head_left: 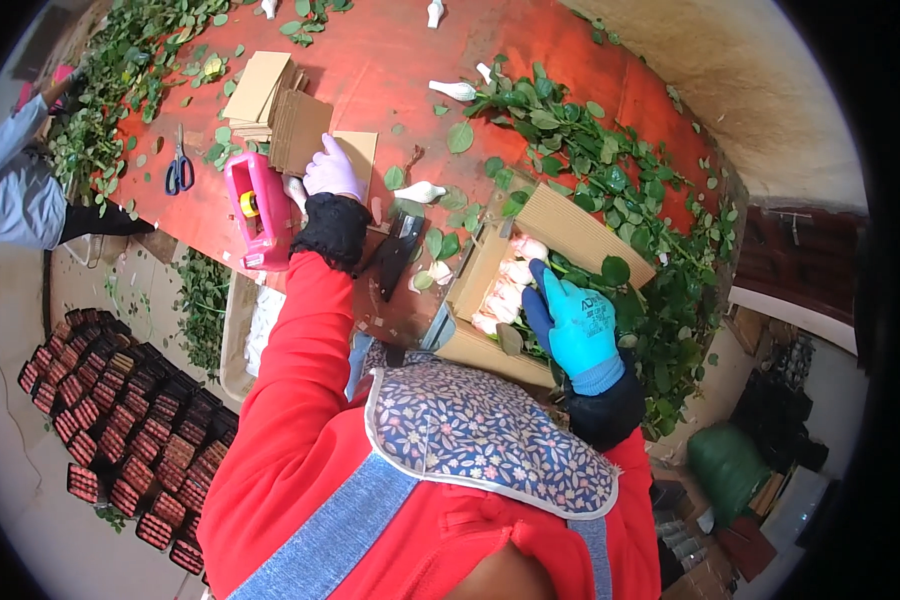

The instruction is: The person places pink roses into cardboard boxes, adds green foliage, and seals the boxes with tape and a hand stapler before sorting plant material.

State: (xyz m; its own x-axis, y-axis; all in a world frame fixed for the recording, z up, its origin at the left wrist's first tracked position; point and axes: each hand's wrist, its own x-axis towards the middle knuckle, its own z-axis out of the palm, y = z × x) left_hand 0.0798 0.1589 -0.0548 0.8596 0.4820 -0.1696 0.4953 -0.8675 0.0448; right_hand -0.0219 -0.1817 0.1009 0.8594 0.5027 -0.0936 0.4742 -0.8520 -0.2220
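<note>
My left hand (332, 172), in a lavender glove, reaches to the small stack of brown cardboard sheets (302, 130). Its fingers are bent at the edge of a cardboard sheet (358, 152), with the index finger straighter; the fingertips' grip is partly hidden. My right hand (578, 325), in a light blue glove with dark fingers, lies over a bunch of pale pink roses (510, 280). Thumb and fingers are apart, touching the blooms and stems. Corrugated cardboard (585, 235) stands around the roses, inside an open holder beside my apron.
A pink tape dispenser (257, 210) and scissors (180, 172) lie left of my left hand. A black tool (400, 255) lies between my arms. Leafy stems (620, 170) cover the table's right side. A person's sleeve (15, 180) shows far left. Dark crates (130, 430) stand on the floor.
</note>
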